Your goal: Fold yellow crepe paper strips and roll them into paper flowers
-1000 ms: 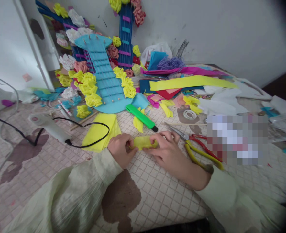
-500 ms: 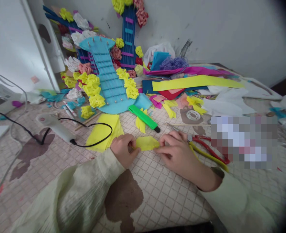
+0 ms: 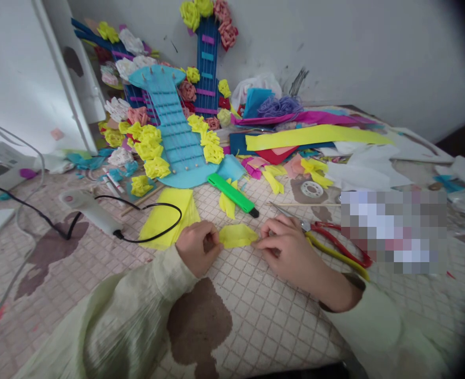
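A small piece of yellow crepe paper (image 3: 238,236) is stretched between my two hands, low over the table. My left hand (image 3: 199,247) pinches its left end between thumb and fingers. At the right end, my right hand (image 3: 282,242) pinches it with its fingertips. A stack of yellow paper sheets (image 3: 165,223) lies beside my left hand. Just beyond the held paper rests a green box cutter (image 3: 233,195) with a black tip. Next to my right hand are pliers with red and yellow handles (image 3: 341,245).
A light blue paper guitar (image 3: 177,126) with yellow paper flowers (image 3: 149,142) leans at the back. A white glue gun (image 3: 90,210) with a black cord lies left. Back right are a yellow paper strip (image 3: 315,138), purple yarn (image 3: 280,106) and a tape ring (image 3: 312,189).
Both hands keep hold of the yellow crepe paper and have barely moved. The whole view has shifted slightly.
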A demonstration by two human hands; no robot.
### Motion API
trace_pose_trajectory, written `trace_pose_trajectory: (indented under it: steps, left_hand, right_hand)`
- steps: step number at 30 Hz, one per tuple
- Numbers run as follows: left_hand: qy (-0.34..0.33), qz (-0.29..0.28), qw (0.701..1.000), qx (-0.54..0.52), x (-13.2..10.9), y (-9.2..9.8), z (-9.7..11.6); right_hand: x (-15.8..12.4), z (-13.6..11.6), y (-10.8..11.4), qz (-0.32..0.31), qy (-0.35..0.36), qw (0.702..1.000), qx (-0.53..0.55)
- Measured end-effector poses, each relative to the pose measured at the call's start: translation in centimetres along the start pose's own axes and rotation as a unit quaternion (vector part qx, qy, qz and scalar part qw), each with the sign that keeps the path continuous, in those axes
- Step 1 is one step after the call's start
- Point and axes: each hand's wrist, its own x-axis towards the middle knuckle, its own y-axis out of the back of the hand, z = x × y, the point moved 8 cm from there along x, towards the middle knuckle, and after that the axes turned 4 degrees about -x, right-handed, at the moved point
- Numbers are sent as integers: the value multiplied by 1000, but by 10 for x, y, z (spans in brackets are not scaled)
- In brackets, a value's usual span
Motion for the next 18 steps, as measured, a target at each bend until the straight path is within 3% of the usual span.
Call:
trace_pose_trajectory:
  steps: [8, 13, 18]
  left_hand:
    - [7, 3, 1000, -16, 1, 1, -1]
    - [23, 14, 999, -19, 0, 4, -3]
    - [19, 27, 999, -22, 0, 8, -3]
  right_hand:
    - [2, 4, 3, 17, 2, 998, 67]
    - [7, 16, 14, 65, -54, 984, 157]
    - [19, 18, 1, 3, -89, 982, 169]
